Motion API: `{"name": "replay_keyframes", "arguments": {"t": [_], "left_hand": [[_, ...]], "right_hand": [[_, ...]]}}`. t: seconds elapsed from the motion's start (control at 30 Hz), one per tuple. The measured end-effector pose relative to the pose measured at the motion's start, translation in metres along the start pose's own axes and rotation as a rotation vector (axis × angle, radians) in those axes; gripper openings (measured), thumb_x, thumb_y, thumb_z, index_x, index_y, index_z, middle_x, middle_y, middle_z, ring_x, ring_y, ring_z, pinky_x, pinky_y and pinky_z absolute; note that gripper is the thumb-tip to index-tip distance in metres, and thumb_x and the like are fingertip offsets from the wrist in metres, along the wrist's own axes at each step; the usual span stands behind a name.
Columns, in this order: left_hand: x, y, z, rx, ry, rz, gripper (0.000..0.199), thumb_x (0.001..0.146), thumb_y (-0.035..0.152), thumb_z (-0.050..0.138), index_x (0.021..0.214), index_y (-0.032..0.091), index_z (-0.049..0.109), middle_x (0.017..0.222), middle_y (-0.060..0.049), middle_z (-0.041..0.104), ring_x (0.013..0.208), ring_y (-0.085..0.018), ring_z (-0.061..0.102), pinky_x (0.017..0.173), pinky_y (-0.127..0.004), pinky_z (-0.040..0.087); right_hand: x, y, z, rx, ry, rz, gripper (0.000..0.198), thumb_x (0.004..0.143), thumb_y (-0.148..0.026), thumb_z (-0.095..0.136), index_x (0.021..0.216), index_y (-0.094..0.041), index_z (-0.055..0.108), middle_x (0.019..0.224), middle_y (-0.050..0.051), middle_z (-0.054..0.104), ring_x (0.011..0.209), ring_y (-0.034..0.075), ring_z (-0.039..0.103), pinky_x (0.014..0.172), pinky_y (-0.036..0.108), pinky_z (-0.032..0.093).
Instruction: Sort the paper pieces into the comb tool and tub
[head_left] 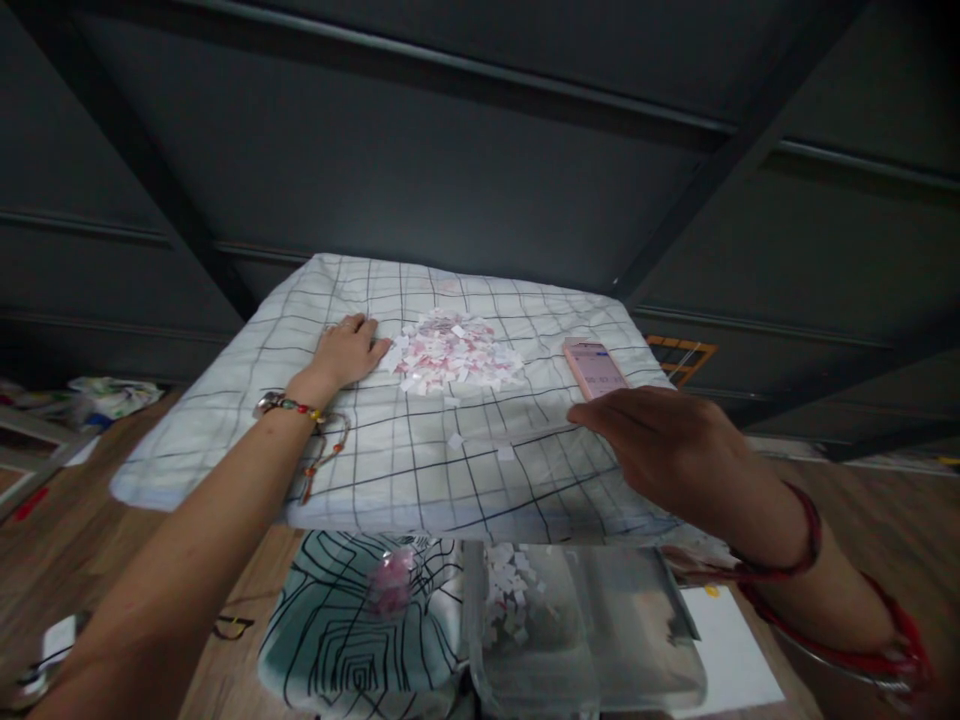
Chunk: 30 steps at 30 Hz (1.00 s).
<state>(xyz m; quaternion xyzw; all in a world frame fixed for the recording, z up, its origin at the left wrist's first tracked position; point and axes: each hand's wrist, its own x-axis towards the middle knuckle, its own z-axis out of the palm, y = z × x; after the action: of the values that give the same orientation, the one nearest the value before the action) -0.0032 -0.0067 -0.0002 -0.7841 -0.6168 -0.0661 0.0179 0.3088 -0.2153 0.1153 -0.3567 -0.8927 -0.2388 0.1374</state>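
Note:
My left hand lies flat with its fingers out on a white checked cloth. Its thumb reaches the left edge of a heap of small white and pink paper pieces. My right hand is closed in a pinch over the cloth's right side, just in front of a pink phone with digits on its screen. A faint, thin, pale line runs leftward from those fingertips; what it is cannot be made out. Loose paper pieces lie in front of the heap.
Below the cloth's front edge, a clear plastic box contains more paper pieces at its left. Beside it is a green and white patterned cushion with a small pink packet on top. A dark panelled wall stands behind.

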Motion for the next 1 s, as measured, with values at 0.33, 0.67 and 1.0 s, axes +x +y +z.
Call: {"name": "replay_keyframes", "arguments": {"t": [0.33, 0.67, 1.0], "left_hand": [[0.000, 0.001, -0.001, -0.005, -0.024, -0.008, 0.057, 0.095, 0.041, 0.032, 0.140, 0.008, 0.047, 0.149, -0.019, 0.043, 0.137, -0.032, 0.041, 0.111, -0.045, 0.034], [-0.001, 0.001, -0.002, -0.014, -0.031, -0.004, 0.057, 0.095, 0.041, 0.032, 0.139, 0.008, 0.048, 0.150, -0.019, 0.042, 0.138, -0.032, 0.040, 0.110, -0.046, 0.034], [-0.002, 0.001, -0.002, -0.024, -0.029, -0.001, 0.058, 0.095, 0.041, 0.032, 0.139, 0.008, 0.047, 0.150, -0.020, 0.042, 0.138, -0.033, 0.040, 0.110, -0.047, 0.034]], "right_hand": [[-0.006, -0.008, 0.000, 0.020, -0.005, 0.023, 0.031, 0.081, 0.005, 0.039, 0.087, -0.014, 0.063, 0.068, 0.002, 0.067, 0.060, 0.014, 0.060, 0.059, 0.026, 0.046], [-0.005, -0.017, -0.003, 0.058, 0.018, 0.051, 0.030, 0.085, 0.003, 0.040, 0.088, -0.014, 0.064, 0.070, 0.003, 0.069, 0.061, 0.014, 0.063, 0.057, 0.026, 0.050], [-0.002, -0.026, -0.006, 0.122, 0.021, 0.019, 0.033, 0.081, 0.005, 0.039, 0.088, -0.013, 0.065, 0.076, 0.006, 0.072, 0.062, 0.014, 0.064, 0.057, 0.026, 0.053]]}}
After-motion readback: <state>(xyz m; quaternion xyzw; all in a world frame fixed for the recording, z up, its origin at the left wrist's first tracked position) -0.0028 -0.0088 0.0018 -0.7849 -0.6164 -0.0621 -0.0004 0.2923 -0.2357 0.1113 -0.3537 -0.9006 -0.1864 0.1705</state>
